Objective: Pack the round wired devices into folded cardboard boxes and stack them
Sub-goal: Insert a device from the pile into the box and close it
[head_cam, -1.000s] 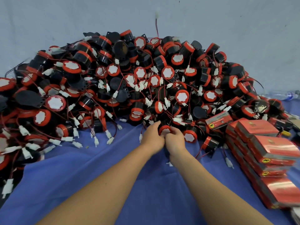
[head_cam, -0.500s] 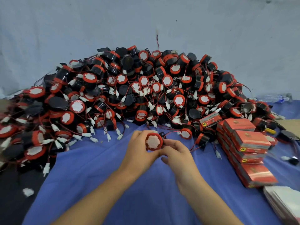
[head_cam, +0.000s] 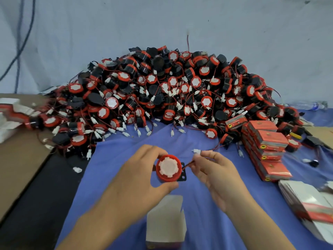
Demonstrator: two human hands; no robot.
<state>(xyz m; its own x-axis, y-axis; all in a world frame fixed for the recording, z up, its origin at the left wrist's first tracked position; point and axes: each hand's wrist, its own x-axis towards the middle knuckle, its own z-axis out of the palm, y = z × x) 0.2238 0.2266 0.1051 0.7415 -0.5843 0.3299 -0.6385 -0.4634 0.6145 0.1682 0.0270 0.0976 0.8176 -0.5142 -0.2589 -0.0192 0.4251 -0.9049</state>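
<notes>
My left hand (head_cam: pixel 137 175) grips a round red-and-black device (head_cam: pixel 168 168) with a white face, held above the blue cloth. My right hand (head_cam: pixel 216 170) pinches its red wire, the white connector (head_cam: pixel 196 151) sticking out past my fingers. An open cardboard box (head_cam: pixel 165 221) stands upright below the device, near the front edge, its flap raised. A big heap of the same wired devices (head_cam: pixel 171 91) fills the back of the table. Closed red boxes (head_cam: pixel 266 150) are stacked at the right.
Flat unfolded box blanks (head_cam: pixel 310 202) lie at the lower right. A brown cardboard sheet (head_cam: pixel 19 159) covers the table's left side, with more blanks (head_cam: pixel 10 112) on it. A plastic bottle (head_cam: pixel 308 105) lies at the far right. Blue cloth (head_cam: pixel 111 159) spreads under my hands.
Both hands pulled one device out of the heap toward me and lifted it. The right hand slid from the device along its wire. The view tilted down, bringing the open box into sight.
</notes>
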